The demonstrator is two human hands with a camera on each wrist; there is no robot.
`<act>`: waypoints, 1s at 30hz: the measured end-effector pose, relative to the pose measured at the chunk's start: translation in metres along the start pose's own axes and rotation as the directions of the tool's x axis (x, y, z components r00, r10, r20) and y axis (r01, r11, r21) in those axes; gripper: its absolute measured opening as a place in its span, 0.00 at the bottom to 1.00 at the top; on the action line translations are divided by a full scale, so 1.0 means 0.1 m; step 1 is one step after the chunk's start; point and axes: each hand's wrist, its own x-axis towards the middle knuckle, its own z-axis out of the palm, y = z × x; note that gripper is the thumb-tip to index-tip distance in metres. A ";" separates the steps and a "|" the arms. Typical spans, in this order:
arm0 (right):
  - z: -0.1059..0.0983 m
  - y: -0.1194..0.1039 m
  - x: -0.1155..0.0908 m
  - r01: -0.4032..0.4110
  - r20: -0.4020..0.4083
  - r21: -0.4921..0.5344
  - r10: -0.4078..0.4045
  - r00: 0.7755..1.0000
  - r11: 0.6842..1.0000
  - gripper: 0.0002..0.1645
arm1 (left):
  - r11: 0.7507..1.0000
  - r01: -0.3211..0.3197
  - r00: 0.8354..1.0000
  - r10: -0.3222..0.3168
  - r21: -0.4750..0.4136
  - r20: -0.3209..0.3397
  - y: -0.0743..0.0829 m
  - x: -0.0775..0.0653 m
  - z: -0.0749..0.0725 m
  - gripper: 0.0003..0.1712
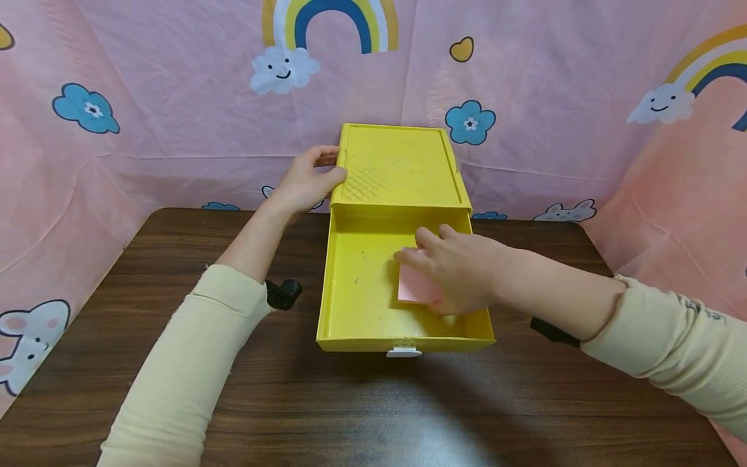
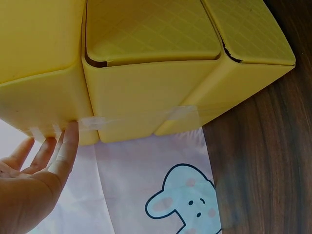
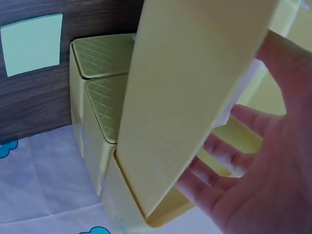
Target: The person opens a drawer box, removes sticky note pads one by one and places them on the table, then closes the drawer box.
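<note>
I find the top drawer [image 1: 356,298] pulled well out of the yellow cabinet [image 1: 403,159], so I enter that step as done. The pink pad [image 1: 413,287] is inside, toward the drawer's right wall. My right hand [image 1: 467,275] reaches in over that wall, fingers bent, and appears to pinch the pad between fingers and thumb; part of the pad is hidden beneath it. Whether I am placing the pad or lifting it out, I cannot tell from this single moment. In my judgement two items are outstanding: finishing with the pad and pushing the drawer in.

My left hand [image 1: 306,185] rests against the cabinet's left side, fingers spread and nearly straight, thumb at the top edge. I judge that it steadies the cabinet.

Containers: the top drawer's floor carries small dark specks, and the pad is the only item I can identify there; the right hand screens the rest. A white handle [image 1: 404,352] sits at the middle of its front. The two lower drawers [image 2: 156,34] are in place, with narrow gaps at their fronts; their contents cannot be inspected. The right wrist view records a pale green note [image 3: 33,45] on the counter [image 1: 268,395], apart from the cabinet.
</note>
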 end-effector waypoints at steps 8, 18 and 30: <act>-0.04 0.03 -0.02 0.019 -0.035 -0.006 -0.019 0.999 1.000 0.42 | 1.000 -0.004 1.000 0.004 -0.015 0.005 0.00 0.00 0.01 0.31; -0.11 0.07 -0.07 0.032 -0.103 0.004 -0.031 0.994 0.999 0.41 | 1.000 -0.003 1.000 0.003 -0.021 0.010 0.00 0.00 0.00 0.31; -0.15 0.16 -0.13 0.029 -0.145 0.031 -0.024 0.989 0.999 0.41 | 1.000 -0.005 1.000 0.005 -0.013 0.008 0.00 0.01 0.00 0.30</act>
